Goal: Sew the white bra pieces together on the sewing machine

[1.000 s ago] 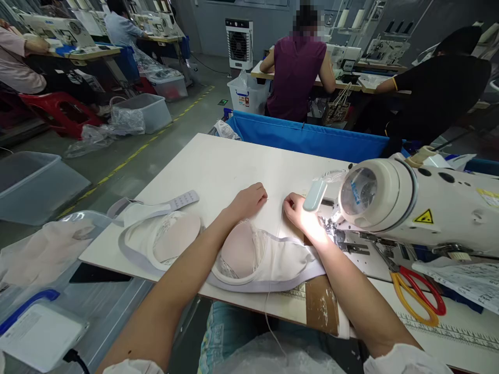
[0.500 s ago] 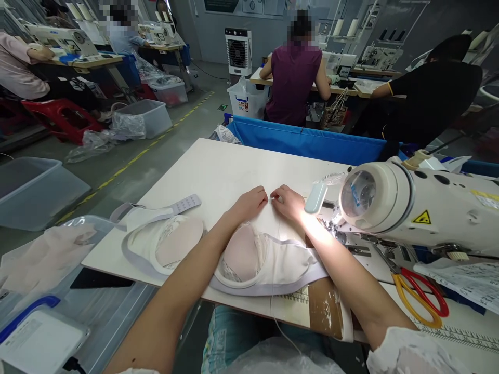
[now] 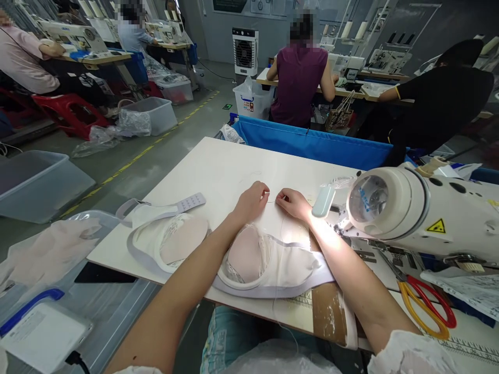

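A white bra lies cups-up on the white sewing table, under both my forearms. My left hand and my right hand rest close together on the table beyond it. Each pinches one end of a thin thread stretched between the fingertips. The sewing machine head stands just right of my right hand, its lamp lighting my wrist. The bra's other cup and its hook band lie to the left.
Red-and-yellow scissors lie on the machine bed at right. A blue fabric bin runs along the table's far edge. Clear plastic tubs stand on the floor at left. Other people sit sewing at benches behind.
My right hand left the needle area and moved left to meet my left hand; both now pinch the thread. The view shifted slightly right.
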Demonstrator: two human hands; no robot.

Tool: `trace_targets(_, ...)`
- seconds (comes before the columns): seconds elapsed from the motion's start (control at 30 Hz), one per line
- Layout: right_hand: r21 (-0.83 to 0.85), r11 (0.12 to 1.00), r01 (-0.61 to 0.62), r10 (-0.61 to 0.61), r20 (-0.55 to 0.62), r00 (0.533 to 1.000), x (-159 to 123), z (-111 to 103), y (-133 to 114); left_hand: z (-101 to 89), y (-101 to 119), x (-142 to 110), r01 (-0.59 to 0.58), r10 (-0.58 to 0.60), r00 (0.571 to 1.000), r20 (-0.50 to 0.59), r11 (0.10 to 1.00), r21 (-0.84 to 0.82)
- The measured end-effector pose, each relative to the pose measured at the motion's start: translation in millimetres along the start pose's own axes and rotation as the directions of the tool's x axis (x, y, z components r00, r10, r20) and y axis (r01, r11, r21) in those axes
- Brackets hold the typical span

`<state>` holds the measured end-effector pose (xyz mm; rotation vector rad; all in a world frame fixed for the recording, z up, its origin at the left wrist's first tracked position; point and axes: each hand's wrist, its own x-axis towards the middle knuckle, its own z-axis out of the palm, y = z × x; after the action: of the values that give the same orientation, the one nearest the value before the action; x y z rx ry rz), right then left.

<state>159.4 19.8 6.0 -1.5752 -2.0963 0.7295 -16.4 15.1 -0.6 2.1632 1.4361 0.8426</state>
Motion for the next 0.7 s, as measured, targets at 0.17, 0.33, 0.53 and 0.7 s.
trace_targets(0.17, 0.186, 0.981, -0.056, 0.067, -0.054, 0.996, -4.8, -0.3, 4.0, -6.1, 6.4, -3.5, 0.257, -0.24, 0.964, 0.112, 0.951, -0.171)
trace_targets(0.33, 0.359, 0.93, -0.078, 0.115, -0.084, 0.99, -3.4, 4.5, 6.9, -6.0, 9.3, -10.4, 0.371, -0.247, 0.896, 0.369, 0.872, -0.318)
trace_targets(0.53, 0.539, 0.841, -0.05, 0.114, -0.086, 0.99, -3.4, 11.9, 2.4, -0.9, 14.4, -9.8, 0.509, -0.269, 0.852, 0.45, 0.631, -0.585)
trace_targets(0.7, 0.645, 0.763, -0.024, 0.074, -0.051, 0.996, -5.9, 13.0, -6.3, 9.8, 14.8, -5.9, 0.44, -0.27, 0.894, 0.358, 0.373, -0.817)
